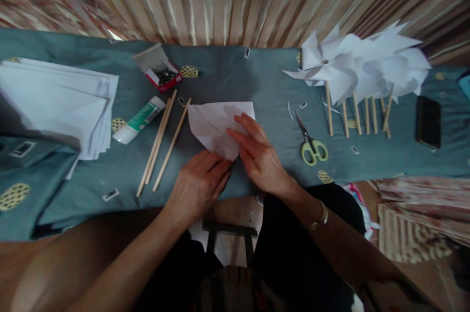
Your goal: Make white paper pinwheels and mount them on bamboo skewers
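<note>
A white sheet of paper (211, 121), cut or creased along a line, lies on the cloth in front of me. My left hand (198, 180) is closed at its near edge, thumb and fingers pinching the paper there. The fingers of my right hand (259, 155) are stretched out over the paper's right part, touching or just above it. Just left of the sheet lie several wooden sticks (172, 144). Green-handled scissors (312, 149) rest to the right of my right hand, with thin paper scraps near their tips.
White paper pinwheels (352, 64) on sticks overlap at the back right, beside a dark phone (428, 122). At the left are a paper stack (55, 101), a green and white tube (139, 120) and an open red box (164, 77) of small metallic pieces.
</note>
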Demonstrator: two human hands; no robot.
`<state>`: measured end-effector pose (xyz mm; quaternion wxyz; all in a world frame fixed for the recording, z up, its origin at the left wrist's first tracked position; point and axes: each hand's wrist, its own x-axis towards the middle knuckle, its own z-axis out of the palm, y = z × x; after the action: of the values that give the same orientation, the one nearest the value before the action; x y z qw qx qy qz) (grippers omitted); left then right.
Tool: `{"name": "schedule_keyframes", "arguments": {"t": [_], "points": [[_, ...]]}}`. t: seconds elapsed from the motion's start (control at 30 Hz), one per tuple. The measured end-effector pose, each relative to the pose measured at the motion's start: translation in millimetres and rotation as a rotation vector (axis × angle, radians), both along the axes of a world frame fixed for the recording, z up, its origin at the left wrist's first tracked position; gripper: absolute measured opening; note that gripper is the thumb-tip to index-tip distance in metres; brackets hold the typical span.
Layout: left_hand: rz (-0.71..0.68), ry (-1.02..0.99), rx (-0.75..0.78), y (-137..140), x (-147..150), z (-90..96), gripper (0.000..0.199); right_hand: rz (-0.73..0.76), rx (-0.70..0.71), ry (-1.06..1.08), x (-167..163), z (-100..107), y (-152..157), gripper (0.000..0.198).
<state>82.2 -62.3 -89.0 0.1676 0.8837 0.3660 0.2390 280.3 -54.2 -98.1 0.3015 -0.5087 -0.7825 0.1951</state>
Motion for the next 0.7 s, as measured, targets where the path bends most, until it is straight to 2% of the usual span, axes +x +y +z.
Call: {"name": "schedule_keyframes", "arguments": {"t": [0.2, 0.5, 0.7], "points": [[-0.002, 0.009, 0.003, 0, -1, 3.1, 0.013, -0.186, 0.014, -0.017, 22, -12, 35, 0.052], [0.004, 0.013, 0.055, -1, -3, 0.6, 0.022, -0.177, -0.032, 0.05, 29, -17, 60, 0.057], [0.006, 0.041, 0.093, -2, -4, 2.0, 0.025, -0.234, -0.031, 0.11, 35, -19, 69, 0.057]]}}
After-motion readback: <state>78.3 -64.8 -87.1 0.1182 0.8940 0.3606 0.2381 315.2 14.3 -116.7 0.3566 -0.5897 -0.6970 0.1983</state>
